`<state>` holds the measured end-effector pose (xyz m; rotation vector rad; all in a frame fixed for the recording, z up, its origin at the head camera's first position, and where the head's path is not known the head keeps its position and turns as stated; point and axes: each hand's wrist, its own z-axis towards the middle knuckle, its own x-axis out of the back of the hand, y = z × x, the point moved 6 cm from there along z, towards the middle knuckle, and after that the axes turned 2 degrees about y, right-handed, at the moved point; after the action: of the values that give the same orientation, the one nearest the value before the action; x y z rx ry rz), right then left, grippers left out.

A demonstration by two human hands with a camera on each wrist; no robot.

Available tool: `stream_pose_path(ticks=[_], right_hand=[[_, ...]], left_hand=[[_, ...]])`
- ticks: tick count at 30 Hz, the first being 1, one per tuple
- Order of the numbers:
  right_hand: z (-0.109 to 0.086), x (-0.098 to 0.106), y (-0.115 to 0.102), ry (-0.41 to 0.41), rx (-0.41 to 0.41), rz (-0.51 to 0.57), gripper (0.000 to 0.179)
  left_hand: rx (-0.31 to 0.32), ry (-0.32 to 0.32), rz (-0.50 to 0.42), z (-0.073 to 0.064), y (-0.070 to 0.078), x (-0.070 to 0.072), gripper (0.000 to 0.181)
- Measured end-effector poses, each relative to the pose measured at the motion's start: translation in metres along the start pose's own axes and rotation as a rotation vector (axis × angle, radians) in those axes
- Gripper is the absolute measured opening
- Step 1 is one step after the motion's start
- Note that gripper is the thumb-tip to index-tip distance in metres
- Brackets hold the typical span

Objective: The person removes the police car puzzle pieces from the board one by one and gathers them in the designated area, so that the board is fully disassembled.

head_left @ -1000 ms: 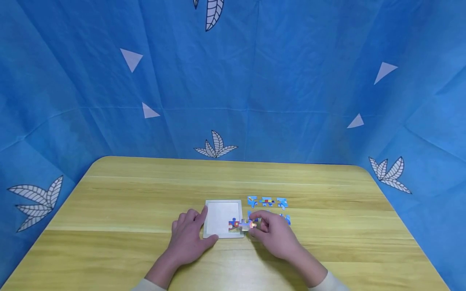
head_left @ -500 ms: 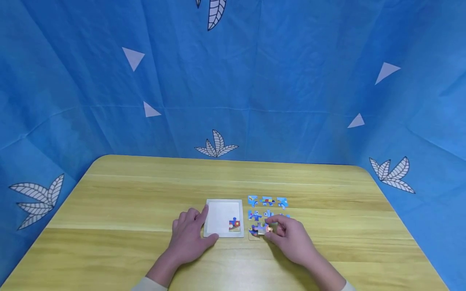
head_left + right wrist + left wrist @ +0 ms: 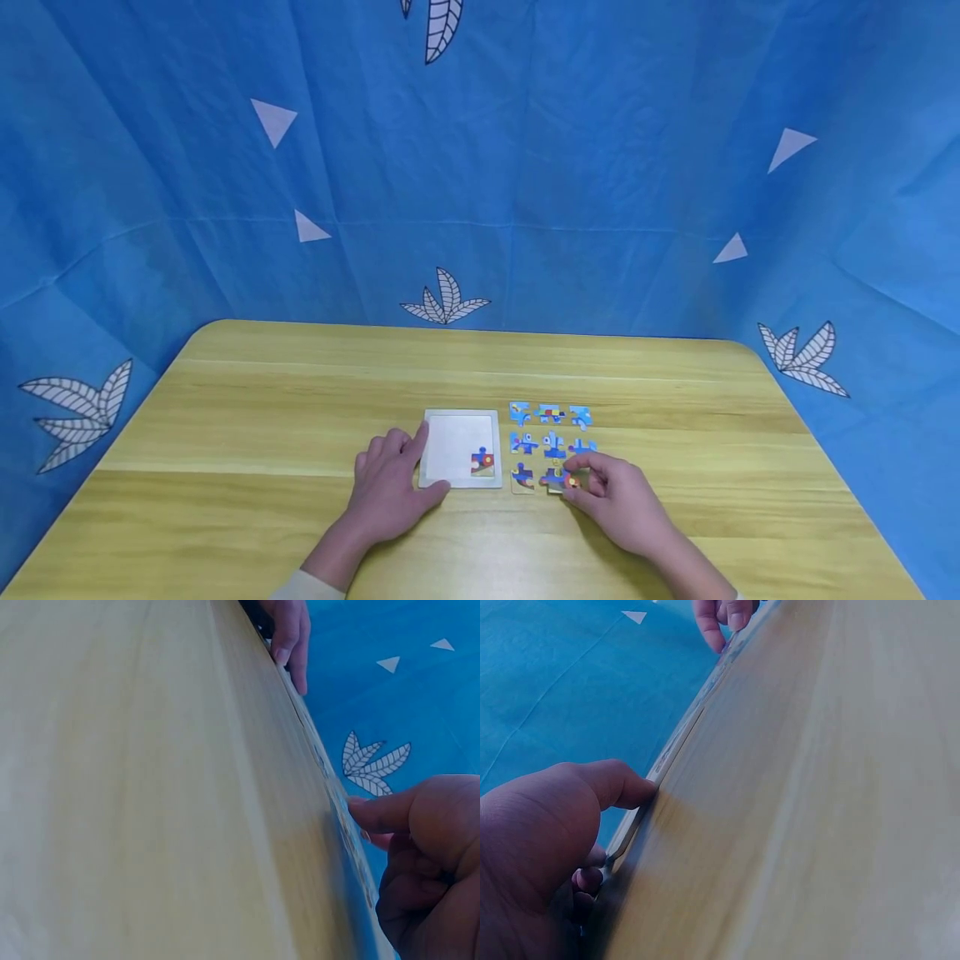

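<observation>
My left hand (image 3: 390,486) rests at the near-left corner of a white square puzzle tray (image 3: 462,483). Its thumb touches the front edge and its index finger lies along the left edge. One jigsaw piece (image 3: 482,465), red and blue, sits in the tray's lower right corner. To the tray's right, my right hand (image 3: 621,497) pinches a blue, red and tan jigsaw piece (image 3: 557,481) by its right side, between thumb and index finger. Whether that piece touches the table is unclear. In the right wrist view, the right hand (image 3: 427,851) hides most of it.
Several loose jigsaw pieces lie in rows right of the tray, among them a top middle piece (image 3: 551,413) and a lower left piece (image 3: 522,479). The wooden table (image 3: 300,400) ends at the back against a blue cloth (image 3: 600,167) printed with white leaves.
My right hand has moved rightward from the tray's right edge with the piece pinched, uncovering the loose pieces on the left. The left hand has stayed at the tray.
</observation>
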<state>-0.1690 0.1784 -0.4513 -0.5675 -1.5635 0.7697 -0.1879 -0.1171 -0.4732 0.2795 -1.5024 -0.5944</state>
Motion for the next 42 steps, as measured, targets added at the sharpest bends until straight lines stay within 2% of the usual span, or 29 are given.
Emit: stream_pose_path(ticks=[9, 18, 30, 42], right_hand=[[-0.002, 0.0, 0.006, -0.013, -0.029, -0.017, 0.024], [-0.001, -0.003, 0.008, -0.021, 0.001, -0.023, 0.023], [-0.001, -0.001, 0.011, -0.023, -0.014, -0.008, 0.027], [0.0, 0.0, 0.008, -0.013, 0.002, 0.006, 0.023]], left_hand=[[-0.013, 0.013, 0.005, -0.001, 0.0, -0.001, 0.087], [-0.001, 0.004, -0.004, -0.001, 0.0, -0.001, 0.087], [0.004, -0.004, -0.003, -0.001, -0.002, -0.003, 0.088], [0.004, -0.003, 0.002, 0.0, -0.001, -0.001, 0.087]])
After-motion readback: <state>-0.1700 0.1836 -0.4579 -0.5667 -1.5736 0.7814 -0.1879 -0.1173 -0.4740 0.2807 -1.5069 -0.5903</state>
